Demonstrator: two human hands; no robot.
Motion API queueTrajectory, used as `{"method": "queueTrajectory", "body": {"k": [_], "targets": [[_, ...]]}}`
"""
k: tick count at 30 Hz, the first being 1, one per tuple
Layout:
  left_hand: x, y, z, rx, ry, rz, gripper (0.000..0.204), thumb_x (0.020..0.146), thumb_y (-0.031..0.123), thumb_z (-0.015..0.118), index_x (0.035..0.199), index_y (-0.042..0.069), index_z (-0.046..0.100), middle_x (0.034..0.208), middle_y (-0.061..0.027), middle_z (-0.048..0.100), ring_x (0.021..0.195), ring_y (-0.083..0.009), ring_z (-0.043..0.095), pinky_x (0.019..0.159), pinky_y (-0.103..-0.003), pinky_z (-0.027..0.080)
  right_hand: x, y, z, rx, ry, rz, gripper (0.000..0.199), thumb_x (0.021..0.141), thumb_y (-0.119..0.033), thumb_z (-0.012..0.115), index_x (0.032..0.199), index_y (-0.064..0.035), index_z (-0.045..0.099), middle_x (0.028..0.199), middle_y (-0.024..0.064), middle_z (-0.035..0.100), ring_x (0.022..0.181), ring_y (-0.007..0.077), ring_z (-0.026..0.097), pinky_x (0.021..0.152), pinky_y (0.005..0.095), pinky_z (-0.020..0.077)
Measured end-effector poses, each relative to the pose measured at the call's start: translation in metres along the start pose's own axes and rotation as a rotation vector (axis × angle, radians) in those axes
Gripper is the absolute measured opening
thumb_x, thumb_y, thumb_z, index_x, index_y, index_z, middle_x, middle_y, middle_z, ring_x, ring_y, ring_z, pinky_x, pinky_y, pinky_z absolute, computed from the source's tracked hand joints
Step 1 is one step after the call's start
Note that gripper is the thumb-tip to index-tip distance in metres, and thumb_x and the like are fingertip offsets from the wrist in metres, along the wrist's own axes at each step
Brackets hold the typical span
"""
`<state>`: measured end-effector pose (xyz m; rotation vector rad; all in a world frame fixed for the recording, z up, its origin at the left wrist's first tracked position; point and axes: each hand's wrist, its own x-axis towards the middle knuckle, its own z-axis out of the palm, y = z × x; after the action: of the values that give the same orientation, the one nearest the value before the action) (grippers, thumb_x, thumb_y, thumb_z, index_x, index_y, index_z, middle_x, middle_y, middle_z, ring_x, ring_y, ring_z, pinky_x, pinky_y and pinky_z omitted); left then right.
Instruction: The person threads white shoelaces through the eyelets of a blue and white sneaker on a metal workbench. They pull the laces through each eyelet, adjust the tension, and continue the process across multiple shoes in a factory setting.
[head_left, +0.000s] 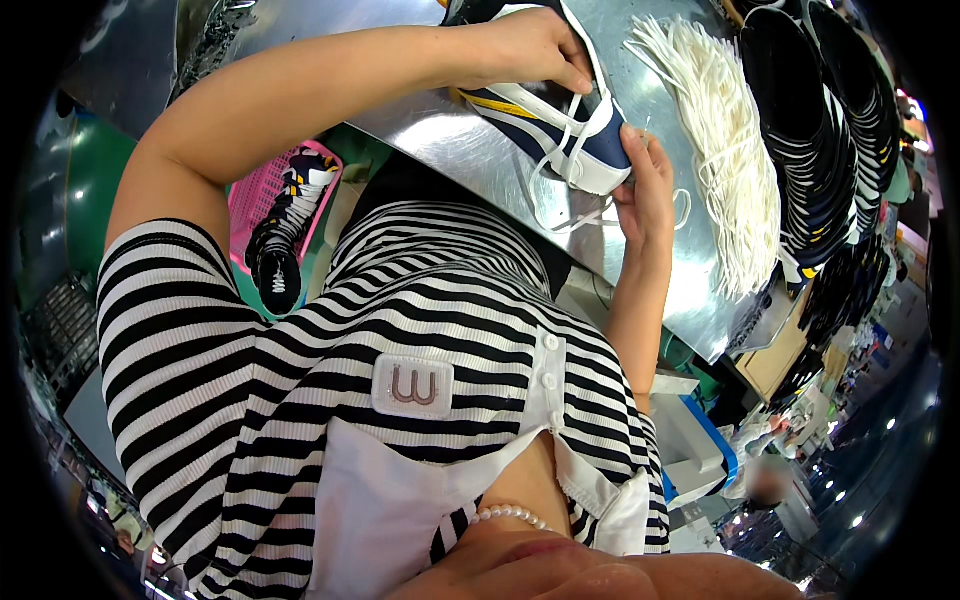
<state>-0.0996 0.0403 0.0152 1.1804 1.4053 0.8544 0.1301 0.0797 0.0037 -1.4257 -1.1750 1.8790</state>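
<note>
A navy, white and yellow sneaker point(512, 112) lies on the metal tabletop, its pale toe toward the table's near edge. A white shoelace point(566, 150) runs through the eyelets by the toe, and a loose length trails onto the metal. My left hand point(535, 50) reaches over the shoe opening, its fingers closed in a pinch on the lace. My right hand point(648, 185) is bent around the side of the toe, thumb and fingers against the shoe. Part of the lace passes behind this hand and loops out beyond it; the fingertips are partly hidden.
A thick bundle of white laces point(725, 165) lies right of the shoe on the metal table point(430, 135). Rows of dark sneakers point(810, 130) stand farther right. Below the table's left edge, a pink basket point(240, 220) holds a laced black shoe point(275, 255).
</note>
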Motion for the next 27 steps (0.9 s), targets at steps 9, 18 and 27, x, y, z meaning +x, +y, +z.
{"method": "queueTrajectory", "body": {"k": [9, 18, 27], "targets": [[-0.012, 0.003, 0.008, -0.049, -0.041, 0.016, 0.022, 0.086, 0.017, 0.073, 0.101, 0.002, 0.074, 0.100, -0.0058, 0.071, 0.092, -0.0130, 0.065, 0.083, -0.025, 0.051, -0.008, 0.008, 0.005, 0.010, -0.013, -0.015, 0.023, 0.094, -0.025, 0.069, 0.099, -0.0063, 0.057, 0.074, -0.0033, 0.057, 0.050, 0.0004, 0.044, 0.040, 0.0163, 0.0284], [-0.029, 0.006, -0.018, 0.897, 0.406, 0.649, 0.008, 0.081, 0.005, 0.064, 0.080, 0.003, 0.057, 0.074, -0.0119, 0.056, 0.074, -0.0310, 0.053, 0.067, -0.040, 0.043, -0.006, 0.009, 0.009, 0.187, 0.073, -0.241, 0.026, 0.087, -0.020, 0.077, 0.097, -0.0115, 0.053, 0.077, -0.0038, 0.058, 0.057, 0.0011, 0.049, 0.042, 0.0165, 0.0279], [-0.151, -0.043, -0.287, 1.438, 1.094, 0.070, 0.030, 0.090, 0.033, 0.066, 0.097, 0.004, 0.072, 0.088, -0.0161, 0.071, 0.082, -0.0347, 0.067, 0.072, -0.043, 0.050, -0.006, 0.002, -0.023, 0.158, 0.004, -0.261, 0.031, 0.086, -0.020, 0.076, 0.103, -0.0085, 0.053, 0.073, -0.0046, 0.053, 0.056, 0.0006, 0.043, 0.048, 0.0181, 0.0277]]}}
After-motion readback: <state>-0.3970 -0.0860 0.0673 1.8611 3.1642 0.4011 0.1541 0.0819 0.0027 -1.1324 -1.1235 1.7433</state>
